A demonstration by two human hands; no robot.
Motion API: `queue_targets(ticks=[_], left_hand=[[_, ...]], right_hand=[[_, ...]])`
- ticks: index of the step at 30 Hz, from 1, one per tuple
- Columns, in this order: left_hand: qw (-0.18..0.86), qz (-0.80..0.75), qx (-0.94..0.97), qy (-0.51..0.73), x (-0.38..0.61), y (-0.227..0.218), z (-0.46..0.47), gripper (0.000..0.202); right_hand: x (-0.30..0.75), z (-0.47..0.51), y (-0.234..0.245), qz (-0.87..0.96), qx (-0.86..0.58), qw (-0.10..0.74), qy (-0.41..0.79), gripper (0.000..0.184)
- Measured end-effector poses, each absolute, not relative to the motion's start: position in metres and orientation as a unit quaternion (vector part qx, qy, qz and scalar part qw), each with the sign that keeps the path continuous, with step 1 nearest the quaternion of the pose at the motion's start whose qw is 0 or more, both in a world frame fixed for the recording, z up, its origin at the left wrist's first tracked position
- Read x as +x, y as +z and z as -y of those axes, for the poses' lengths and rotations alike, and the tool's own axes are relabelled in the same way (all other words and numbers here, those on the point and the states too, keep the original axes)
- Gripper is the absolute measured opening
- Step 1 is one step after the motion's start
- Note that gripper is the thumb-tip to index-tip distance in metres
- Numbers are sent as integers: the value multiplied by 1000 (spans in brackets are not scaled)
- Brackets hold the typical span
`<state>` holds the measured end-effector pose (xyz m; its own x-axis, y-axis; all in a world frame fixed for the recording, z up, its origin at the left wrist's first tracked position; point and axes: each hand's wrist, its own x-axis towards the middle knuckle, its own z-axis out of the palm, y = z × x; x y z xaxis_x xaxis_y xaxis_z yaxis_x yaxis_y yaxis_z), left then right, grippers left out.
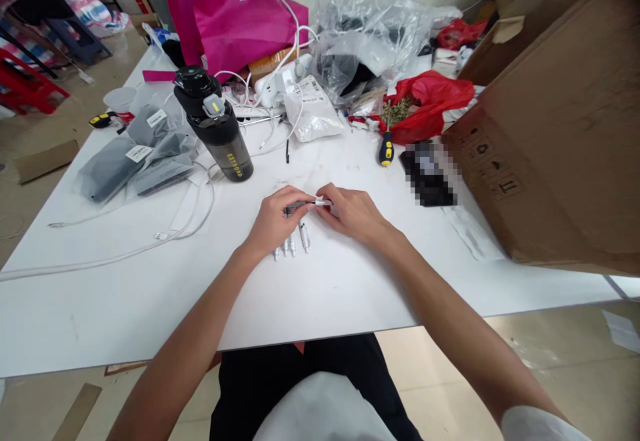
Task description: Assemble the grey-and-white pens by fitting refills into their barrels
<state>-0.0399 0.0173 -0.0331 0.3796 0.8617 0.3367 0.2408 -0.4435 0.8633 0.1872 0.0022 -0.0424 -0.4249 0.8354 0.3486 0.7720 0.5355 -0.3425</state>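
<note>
My left hand (278, 219) and my right hand (353, 213) meet over the middle of the white table (150, 294). Both pinch a small grey and silver pen-like part (309, 205) held level between them. Under my left hand lie several short silver cylindrical parts (295, 242) side by side on the table, their tips pointing toward me. Fingers of both hands are curled shut around the held part.
A dark water bottle (220, 127) stands left of the hands, with grey bagged items (135, 161) and white cables (190, 221) beyond. A yellow-handled screwdriver (386, 147), red bag (430, 104) and white pouch (313, 117) lie behind. A big cardboard box (565, 134) fills the right.
</note>
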Motion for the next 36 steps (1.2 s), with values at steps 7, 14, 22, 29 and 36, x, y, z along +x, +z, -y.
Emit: queue_targets(ticks=[7, 14, 22, 29, 36], left_hand=[[346, -378, 748, 421, -40, -32, -17, 7], [345, -379, 736, 442, -40, -30, -16, 8], [342, -387, 726, 454, -41, -29, -16, 9], [321, -378, 740, 454, -43, -31, -18, 4], [327, -391, 725, 463, -46, -39, -24, 16]], right_hand=[[186, -1, -40, 849, -447, 271, 82, 10], [188, -2, -38, 853, -428, 279, 103, 19], [188, -2, -37, 850, -424, 284, 131, 21], [189, -2, -38, 834, -408, 333, 167, 17], [188, -3, -35, 843, -402, 325, 150, 27]])
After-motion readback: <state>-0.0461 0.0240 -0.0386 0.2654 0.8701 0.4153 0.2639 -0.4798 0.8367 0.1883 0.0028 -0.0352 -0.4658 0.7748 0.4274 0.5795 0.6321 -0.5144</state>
